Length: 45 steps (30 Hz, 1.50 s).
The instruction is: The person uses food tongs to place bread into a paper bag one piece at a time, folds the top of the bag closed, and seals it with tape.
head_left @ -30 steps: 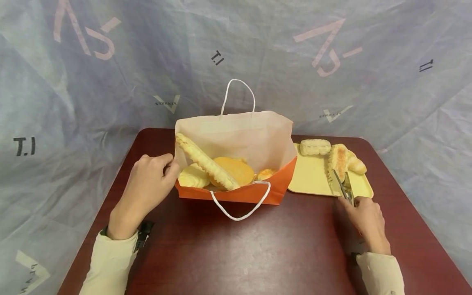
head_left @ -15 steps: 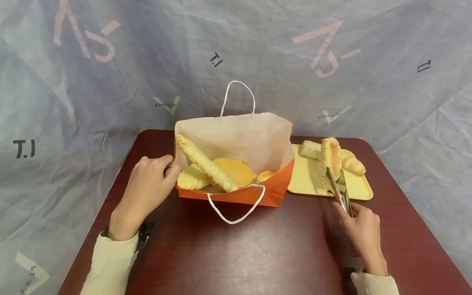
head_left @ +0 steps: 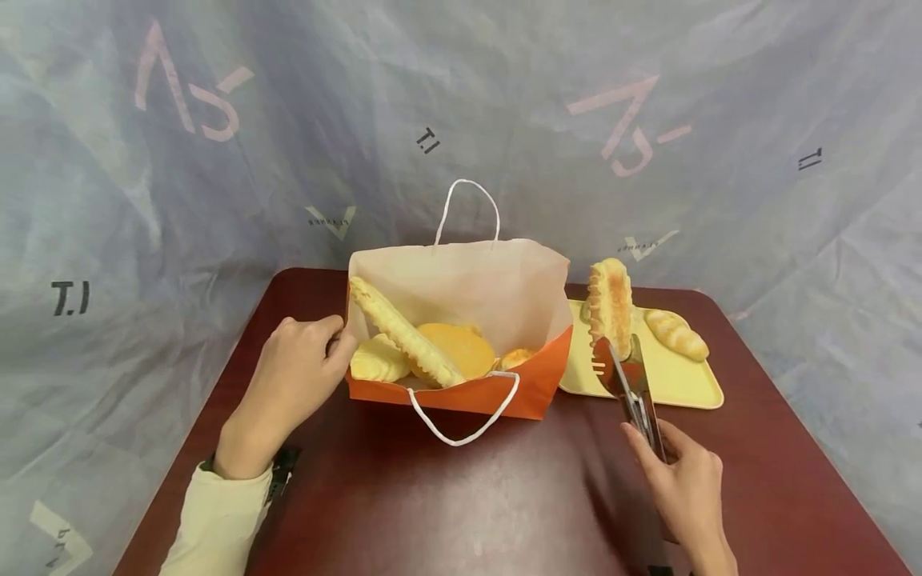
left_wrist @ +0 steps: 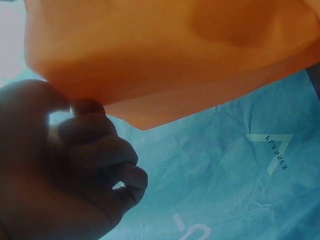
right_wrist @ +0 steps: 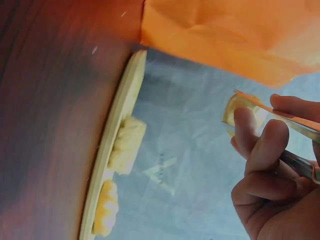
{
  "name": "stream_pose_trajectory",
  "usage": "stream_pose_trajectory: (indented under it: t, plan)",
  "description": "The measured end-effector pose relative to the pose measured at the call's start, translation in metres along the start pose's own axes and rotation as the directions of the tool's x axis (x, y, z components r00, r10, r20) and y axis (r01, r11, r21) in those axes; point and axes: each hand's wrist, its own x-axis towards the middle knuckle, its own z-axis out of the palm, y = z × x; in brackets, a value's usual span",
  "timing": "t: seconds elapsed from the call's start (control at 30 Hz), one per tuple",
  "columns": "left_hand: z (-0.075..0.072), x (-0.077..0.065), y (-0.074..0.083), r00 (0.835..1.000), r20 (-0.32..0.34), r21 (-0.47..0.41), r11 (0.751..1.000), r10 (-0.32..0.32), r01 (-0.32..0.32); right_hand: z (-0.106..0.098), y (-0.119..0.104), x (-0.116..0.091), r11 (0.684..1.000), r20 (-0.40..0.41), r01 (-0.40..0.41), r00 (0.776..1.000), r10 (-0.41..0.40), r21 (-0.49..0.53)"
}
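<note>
My left hand [head_left: 291, 376] pinches the left edge of an orange paper bag [head_left: 536, 384] with a white inside and white cord handles. In the left wrist view, the curled fingers [left_wrist: 100, 135] meet the edge of the orange paper. Inside the bag lie a long ridged bread stick [head_left: 406, 332], a round orange-yellow bread [head_left: 461, 350] and other pieces. My right hand [head_left: 684, 480] grips metal tongs [head_left: 634, 400], which hold an oblong browned bread [head_left: 611, 308] raised above the yellow tray [head_left: 687, 384]. The right wrist view shows the fingers curled round the tongs' arms.
On the tray lie a scored bread roll [head_left: 677, 334] and, mostly hidden behind the raised bread in the head view, a pale blocky bread [right_wrist: 127, 145]. The dark red table [head_left: 461, 504] reaches back to a grey printed cloth [head_left: 540, 120].
The tongs have lifted the browned bread off the tray and carried it left toward the bag. My left hand stays at the bag's edge. The head view has tilted up slightly.
</note>
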Motion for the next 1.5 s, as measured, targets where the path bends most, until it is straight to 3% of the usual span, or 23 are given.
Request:
stream_pose_trajectory:
  t: [0.37, 0.67, 0.93, 1.2, 1.5]
  plan:
    - [0.003, 0.0, 0.003, 1.0, 0.021, -0.005, 1.0, 0.001, -0.001, -0.002, -0.027, -0.022, 0.978, -0.138, 0.148, 0.982, -0.127, 0.149]
    - [0.001, -0.001, 0.0, 1.0, 0.013, 0.022, 1.0, 0.022, -0.022, -0.001, -0.079, -0.03, 0.89, -0.254, 0.261, 0.952, -0.172, 0.375]
    - [0.0, -0.001, -0.002, 1.0, 0.002, 0.018, 1.0, 0.001, -0.001, -0.003, -0.081, -0.03, 0.827, -0.303, 0.341, 0.928, -0.219, 0.448]
    - [-0.004, -0.001, -0.002, 1.0, -0.001, 0.018, 1.0, -0.002, 0.002, -0.005, -0.086, -0.033, 0.803, -0.349, 0.379, 0.909, -0.23, 0.459]
    - [-0.001, -0.001, -0.003, 1.0, 0.009, 0.014, 1.0, -0.001, 0.001, -0.006, -0.092, -0.034, 0.79, -0.36, 0.39, 0.904, -0.23, 0.473]
